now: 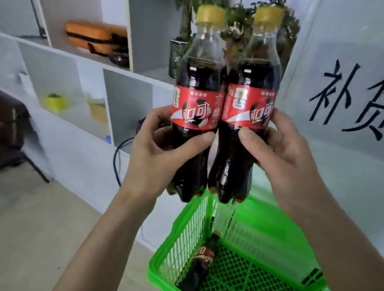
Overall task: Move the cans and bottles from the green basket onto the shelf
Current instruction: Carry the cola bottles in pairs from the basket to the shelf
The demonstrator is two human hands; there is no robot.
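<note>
Two upright, gold-capped cola bottles

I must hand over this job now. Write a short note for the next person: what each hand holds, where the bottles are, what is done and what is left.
Left hand: grips one cola bottle, upright.
Right hand: grips a second cola bottle, upright, touching the first.
Both bottles are lifted above the green basket, in front of the white shelf.
In the basket: one more cola bottle lies on its side.
Done: two bottles lifted out.
Left: place both on the shelf, then the third bottle.
</note>
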